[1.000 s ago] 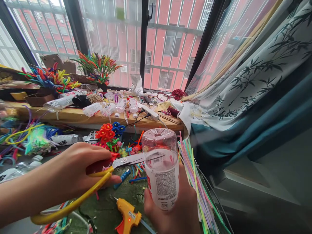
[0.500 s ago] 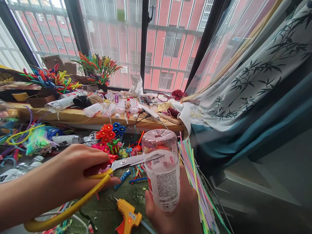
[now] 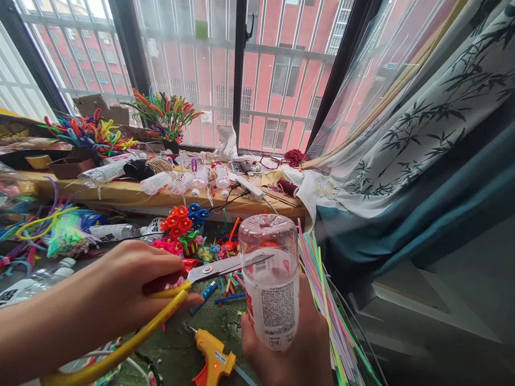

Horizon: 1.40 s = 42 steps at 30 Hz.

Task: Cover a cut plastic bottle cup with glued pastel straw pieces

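Observation:
My left hand is closed on the handles of a pair of scissors, which has red and yellow grips. A long yellow loop runs back from the grips below my wrist. One blade crosses the wall of a clear plastic bottle, its tip showing through the plastic, while the other blade lies below it at the bottle's left side. The bottle stands upside down, base up, with a printed white label. My right hand wraps round its lower part from behind and below, thumb on the left. The bottle's neck is hidden.
An orange glue gun with a lit red light lies on the green tabletop. Bundled pastel sticks lie right of the bottle. Behind are red flowers, blue flowers and a windowsill crowded with bottles and a power strip.
The whole view has shifted slightly, so everything appears a little further right and lower. Scissors and bottle keep almost the same position relative to each other.

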Available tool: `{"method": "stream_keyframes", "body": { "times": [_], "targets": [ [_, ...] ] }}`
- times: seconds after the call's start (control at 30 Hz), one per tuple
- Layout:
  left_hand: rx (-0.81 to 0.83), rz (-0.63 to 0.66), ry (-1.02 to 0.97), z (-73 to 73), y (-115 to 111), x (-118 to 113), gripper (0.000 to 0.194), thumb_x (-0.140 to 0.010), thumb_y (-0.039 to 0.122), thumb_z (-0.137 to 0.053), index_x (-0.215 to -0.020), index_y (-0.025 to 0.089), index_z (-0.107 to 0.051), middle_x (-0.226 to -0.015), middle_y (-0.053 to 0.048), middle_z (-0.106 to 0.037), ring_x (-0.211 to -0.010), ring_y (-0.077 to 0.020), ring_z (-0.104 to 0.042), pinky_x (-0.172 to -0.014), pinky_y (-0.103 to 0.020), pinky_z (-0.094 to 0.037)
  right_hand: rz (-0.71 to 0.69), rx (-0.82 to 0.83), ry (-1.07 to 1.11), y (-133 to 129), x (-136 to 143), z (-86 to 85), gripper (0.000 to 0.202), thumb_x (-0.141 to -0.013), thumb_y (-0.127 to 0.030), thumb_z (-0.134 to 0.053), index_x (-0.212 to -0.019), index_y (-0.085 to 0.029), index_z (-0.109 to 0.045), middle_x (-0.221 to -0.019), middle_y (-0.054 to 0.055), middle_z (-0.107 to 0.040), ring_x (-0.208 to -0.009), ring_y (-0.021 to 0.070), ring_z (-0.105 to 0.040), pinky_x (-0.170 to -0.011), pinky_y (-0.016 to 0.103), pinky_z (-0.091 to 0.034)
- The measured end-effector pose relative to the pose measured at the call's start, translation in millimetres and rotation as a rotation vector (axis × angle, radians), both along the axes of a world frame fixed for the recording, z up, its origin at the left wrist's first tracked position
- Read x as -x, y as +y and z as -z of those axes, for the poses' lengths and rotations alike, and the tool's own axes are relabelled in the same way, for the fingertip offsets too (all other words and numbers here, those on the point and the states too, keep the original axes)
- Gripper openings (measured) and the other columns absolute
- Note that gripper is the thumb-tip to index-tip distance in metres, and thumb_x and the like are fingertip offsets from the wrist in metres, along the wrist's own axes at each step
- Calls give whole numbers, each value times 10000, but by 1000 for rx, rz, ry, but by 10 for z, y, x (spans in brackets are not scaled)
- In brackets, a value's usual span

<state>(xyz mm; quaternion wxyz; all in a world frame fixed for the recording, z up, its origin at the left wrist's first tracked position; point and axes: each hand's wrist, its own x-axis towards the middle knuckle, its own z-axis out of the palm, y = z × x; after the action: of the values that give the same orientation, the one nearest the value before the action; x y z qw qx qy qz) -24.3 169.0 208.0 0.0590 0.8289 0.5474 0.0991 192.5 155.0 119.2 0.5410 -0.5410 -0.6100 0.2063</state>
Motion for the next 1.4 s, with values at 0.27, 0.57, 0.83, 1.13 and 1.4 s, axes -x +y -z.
{"method": "stream_keyframes", "body": {
  "times": [0.27,0.57,0.83,1.13,1.4],
  "targets": [
    [-37,93,12,34,13,74,486,-872,529,-548,-534,182,-504,-489,64,-359,-472,-82,-264,-447,-221,-238,0,16,30,-23,45,-27,387,-641,-309,-629,-994,-219,-496,-542,-57,-561,-373,149,-538,-387,267,-476],
    [-1,99,45,21,84,89,410,-871,378,-580,-533,173,-470,-511,78,-300,-493,-80,-231,-463,-222,-215,-85,50,63,46,1,25,385,-629,-319,-669,-958,-228,-491,-586,-44,-587,-432,152,-560,-372,247,-437],
    [84,108,14,32,98,143,398,-912,385,-507,-579,175,-560,-494,63,-393,-480,-78,-247,-457,-219,-220,-147,-15,95,85,-44,14,359,-610,-283,-686,-923,-240,-516,-584,-45,-601,-418,156,-575,-402,257,-513],
    [53,64,-59,5,67,162,440,-852,487,-572,-535,183,-556,-480,63,-373,-465,-80,-269,-450,-228,-206,-196,-32,132,98,-70,66,369,-594,-240,-715,-926,-258,-555,-555,-49,-607,-441,185,-612,-358,236,-506],
    [72,-144,118,6,85,54,572,-745,729,-546,-563,190,-496,-525,38,-472,-485,-104,-326,-463,-233,-227,-216,22,130,79,-92,16,372,-570,-198,-633,-920,-235,-513,-615,-34,-631,-453,157,-587,-414,236,-509]
  ]
}}
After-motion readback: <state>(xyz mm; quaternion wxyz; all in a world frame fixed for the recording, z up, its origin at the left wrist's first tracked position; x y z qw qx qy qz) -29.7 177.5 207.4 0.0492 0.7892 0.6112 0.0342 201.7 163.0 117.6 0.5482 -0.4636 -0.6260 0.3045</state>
